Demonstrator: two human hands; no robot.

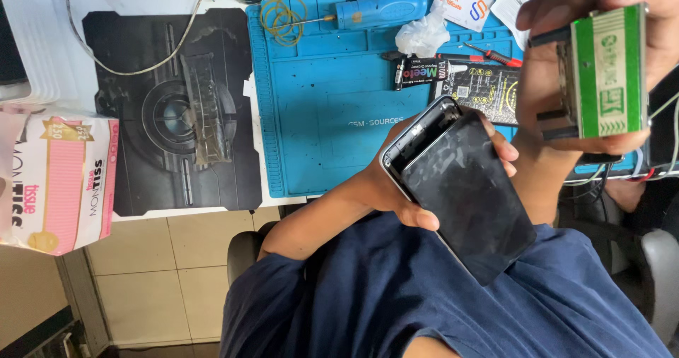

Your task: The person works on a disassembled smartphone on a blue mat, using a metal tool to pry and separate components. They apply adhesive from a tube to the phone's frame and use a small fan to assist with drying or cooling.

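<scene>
Blue work mat [332, 118] covered the desk beyond, strewn with a glue tube [417, 68] and screwdriver [495, 54]. Nearer, the left hand [410, 188] gripped a dark smartphone [460, 195] by its edges, tilted over the lap, its screen seemingly lifted at the top. Raised at the upper right, the right hand [601, 61] closed around a small green-labelled block [608, 68], perhaps for inspection.

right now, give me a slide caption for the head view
Left hand holds a phone with its dark screen lifted, right hand grips a green-labelled block above a blue work mat.
</scene>
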